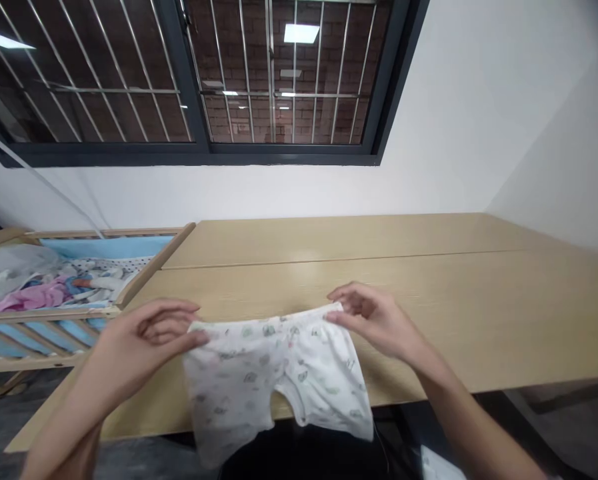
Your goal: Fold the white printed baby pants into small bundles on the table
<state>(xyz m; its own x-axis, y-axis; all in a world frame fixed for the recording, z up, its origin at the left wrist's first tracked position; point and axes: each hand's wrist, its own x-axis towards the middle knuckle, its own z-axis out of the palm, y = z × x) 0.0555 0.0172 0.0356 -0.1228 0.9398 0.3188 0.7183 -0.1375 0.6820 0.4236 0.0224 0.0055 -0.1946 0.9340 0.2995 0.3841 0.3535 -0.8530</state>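
A small pair of white baby shorts (279, 360) with a faint green and grey print hangs by its waistband over the near edge of the wooden table (429, 307). My left hand (146, 337) pinches the left waistband corner between thumb and fingers. At the opposite corner, my right hand (369, 317) grips the waistband the same way. The band is stretched almost straight between them, slightly higher on the right. Both legs of the shorts dangle downward, partly in front of my dark clothing.
Left of the table stands a wooden crib (49, 363) with a blue lining, holding a heap of clothes (53, 287). A barred window (283, 73) with a dark frame is in the white wall behind. The table's near edge runs just in front of me.
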